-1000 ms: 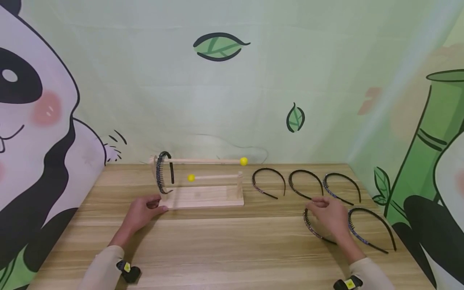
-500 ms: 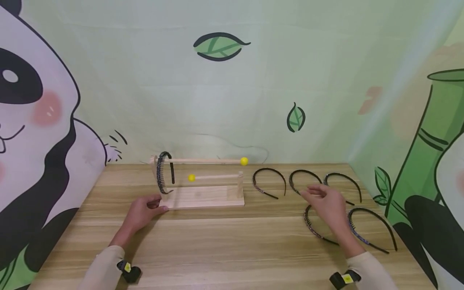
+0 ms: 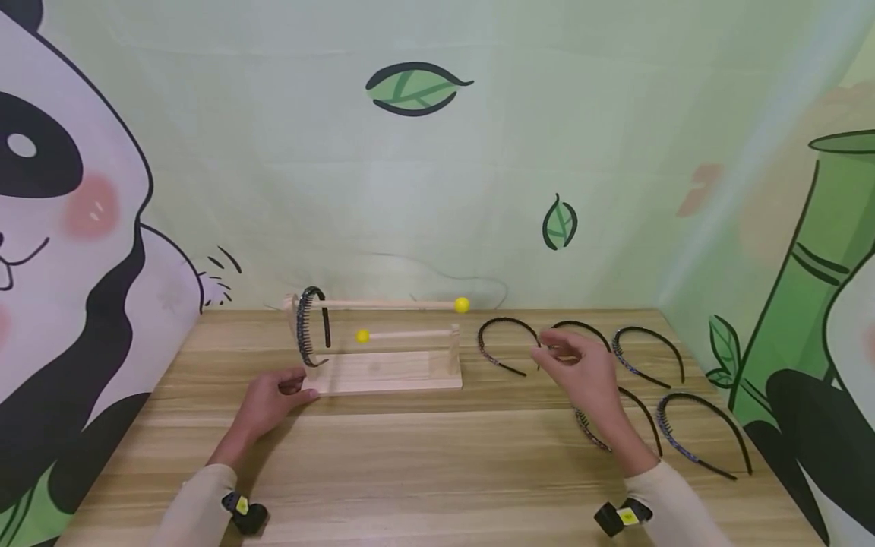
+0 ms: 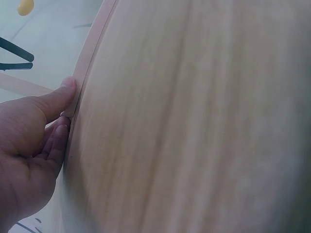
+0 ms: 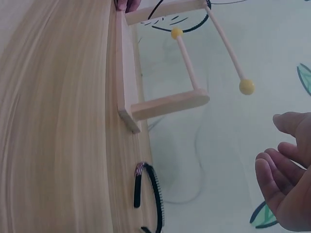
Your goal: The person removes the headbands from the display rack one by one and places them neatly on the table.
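Observation:
My left hand (image 3: 268, 406) pinches the left end of a wooden stand (image 3: 383, 372), thumb and fingers at the corner of its base. The stand carries two horizontal rods with yellow ball ends. A dark toothed headband (image 3: 301, 327) hangs over the upper rod, close to the left upright. To the right, my right hand (image 3: 586, 378) hovers above the table with loosely bent fingers and nothing in its grasp. It partly covers a headband (image 3: 639, 410) below it and another headband (image 3: 577, 323) behind it. In the right wrist view, its thumb stands apart from the fingers (image 5: 274, 177).
Other headbands lie on the wooden table (image 3: 410, 471): a headband (image 3: 507, 320) right of the stand, a blue-patterned headband (image 3: 642, 329) at back right, and another blue-patterned headband (image 3: 683, 450) in front of it. A printed cloth backdrop (image 3: 307, 152) rises behind the table.
My right hand has moved left and slightly up, from over the front headband toward the back-row headbands nearer the stand. My left hand and the stand have stayed in place.

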